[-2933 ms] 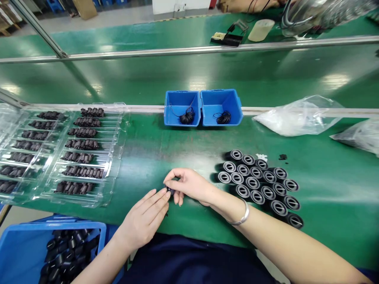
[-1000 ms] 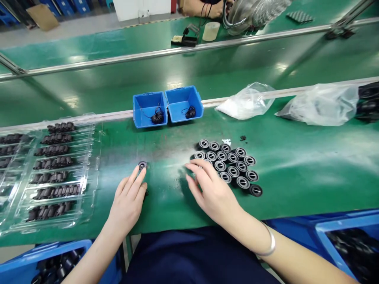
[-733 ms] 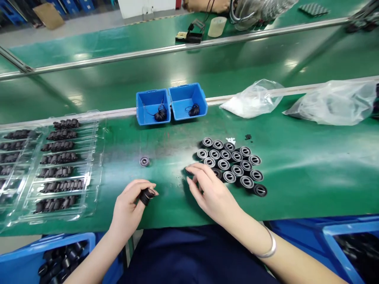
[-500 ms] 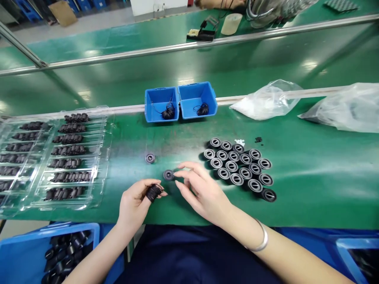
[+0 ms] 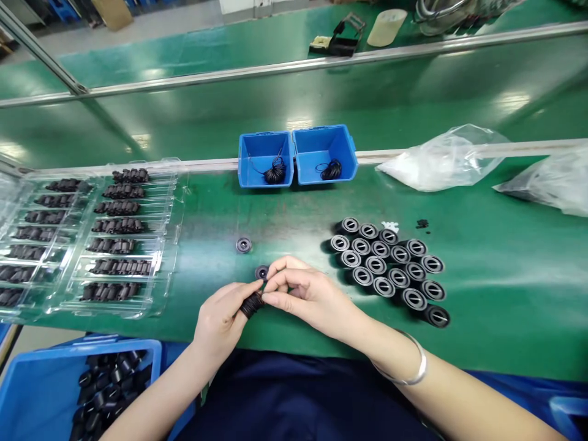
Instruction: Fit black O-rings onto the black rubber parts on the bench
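Observation:
A bundle of thin black rings [image 5: 251, 305] sits around a finger of my left hand [image 5: 219, 318], whose thumb and fingertips are closed at it. My right hand [image 5: 310, 300] has thumb and index finger pinched together at the right end of the bundle; whatever lies between those tips is too small to make out. Just beyond both hands, a round black part with a centre hole [image 5: 261, 272] stands on the green table, partly covered by my fingers. A similar round part [image 5: 243, 245] stands farther back on its own.
Several black cylinders [image 5: 375, 264] with slotted tops stand grouped at right, near small white pieces [image 5: 390, 226] and black bits [image 5: 421, 224]. Two blue bins [image 5: 266, 180] hold black rings. Clear trays [image 5: 158, 269] of black parts lie left. Plastic bags [image 5: 441, 162] rest behind; a blue crate [image 5: 41, 355] sits below.
My right hand has moved left and its fingers have closed to a pinch at the ring bundle. My left hand has come closer to the right one. The whole view has shifted slightly.

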